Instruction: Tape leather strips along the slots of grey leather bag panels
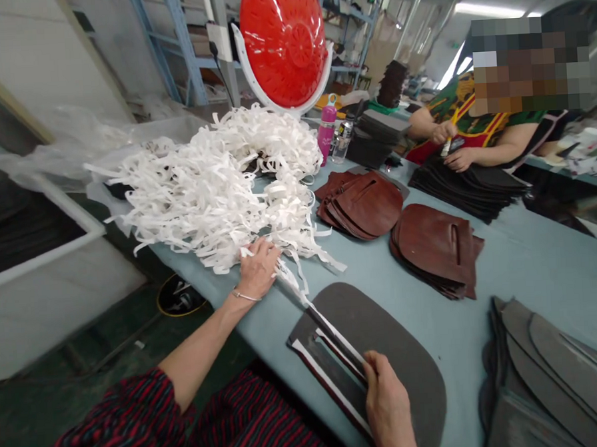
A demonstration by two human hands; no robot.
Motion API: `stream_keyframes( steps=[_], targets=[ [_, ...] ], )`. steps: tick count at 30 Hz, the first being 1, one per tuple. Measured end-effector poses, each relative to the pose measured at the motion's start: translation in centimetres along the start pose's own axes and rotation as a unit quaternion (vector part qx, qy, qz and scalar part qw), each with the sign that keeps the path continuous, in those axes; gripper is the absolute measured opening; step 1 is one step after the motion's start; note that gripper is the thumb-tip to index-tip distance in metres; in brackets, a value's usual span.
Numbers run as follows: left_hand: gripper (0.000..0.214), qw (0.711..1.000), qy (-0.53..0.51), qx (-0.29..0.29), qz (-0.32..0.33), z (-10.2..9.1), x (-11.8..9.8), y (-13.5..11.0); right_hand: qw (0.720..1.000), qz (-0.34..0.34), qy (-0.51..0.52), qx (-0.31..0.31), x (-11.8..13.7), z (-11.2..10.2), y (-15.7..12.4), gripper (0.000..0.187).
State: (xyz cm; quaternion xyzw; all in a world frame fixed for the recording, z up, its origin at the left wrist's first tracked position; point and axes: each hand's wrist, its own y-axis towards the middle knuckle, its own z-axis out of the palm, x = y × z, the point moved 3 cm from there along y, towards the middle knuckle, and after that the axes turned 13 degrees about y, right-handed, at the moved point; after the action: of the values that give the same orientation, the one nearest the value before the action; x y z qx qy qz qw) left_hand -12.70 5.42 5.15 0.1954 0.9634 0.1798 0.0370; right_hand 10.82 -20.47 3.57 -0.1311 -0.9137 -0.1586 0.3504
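My left hand rests at the near edge of a big heap of white paper strips, its fingers closed on a strip that trails toward the dark grey shoe-upper piece in front of me. My right hand presses down on that grey piece near its slit, fingers curled on its white-taped edge. The piece lies flat on the blue-grey table.
Two stacks of brown leather pieces lie mid-table, and grey pieces are stacked at the near right. Across the table another person's hands work on black pieces. A red fan, a pink bottle and a white bin stand around.
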Motion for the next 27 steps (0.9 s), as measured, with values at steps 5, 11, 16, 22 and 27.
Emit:
stream_keyframes(
  steps=[5,11,16,22,27],
  targets=[
    [0.039,0.998,-0.004,0.059,0.031,-0.5,1.0,0.8,0.998,0.065,-0.011,-0.006,-1.1,-1.7,-1.0,0.031],
    [0.075,0.978,0.006,0.142,0.153,-4.8,-1.6,-1.4,0.985,0.167,0.034,0.036,0.3,-1.8,-0.6,0.029],
    [0.051,0.96,-0.082,0.107,0.246,-8.2,-7.8,-4.0,0.984,0.169,0.027,0.04,1.2,-1.3,-0.4,0.029],
    [0.017,0.917,-0.142,0.174,0.33,-4.5,-11.7,-5.0,0.985,0.168,0.015,0.024,0.9,-1.7,-0.6,0.029],
    [0.012,0.92,-0.171,0.184,0.3,-3.3,-10.6,-4.2,0.983,0.182,0.006,-0.001,0.3,-2.7,-0.7,0.029]
  ],
)
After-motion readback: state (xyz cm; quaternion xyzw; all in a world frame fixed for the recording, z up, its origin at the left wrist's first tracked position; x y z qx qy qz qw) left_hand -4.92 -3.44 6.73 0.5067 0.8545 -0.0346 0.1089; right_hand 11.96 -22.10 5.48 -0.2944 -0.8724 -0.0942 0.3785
